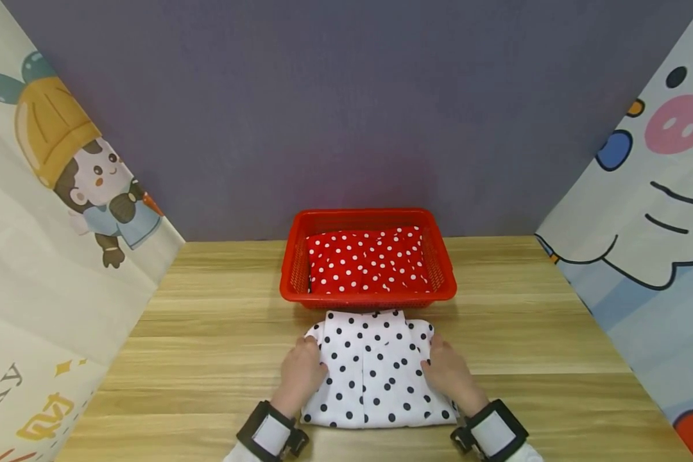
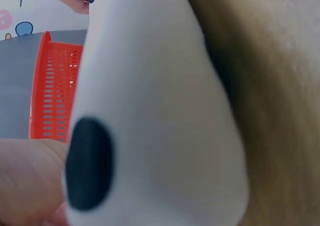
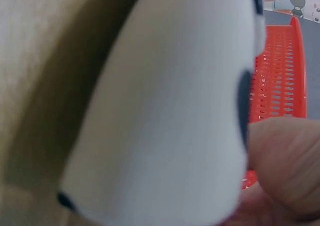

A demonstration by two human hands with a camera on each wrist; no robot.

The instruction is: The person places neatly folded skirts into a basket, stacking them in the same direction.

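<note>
A folded white garment with black dots lies in front of me, a seam line down its middle and a straight band along its far edge. My left hand grips its left side, thumb on top. On the opposite side my right hand holds it the same way. In the left wrist view the white fabric fills the middle, beside part of my left hand. Fabric also fills much of the right wrist view, next to my right hand. The fingers under the cloth are hidden.
Just beyond the garment stands a red plastic basket with perforated sides. Inside it lies a folded red cloth with white dots. The wooden table meets a grey wall at the back, and printed cartoon sheets flank both sides.
</note>
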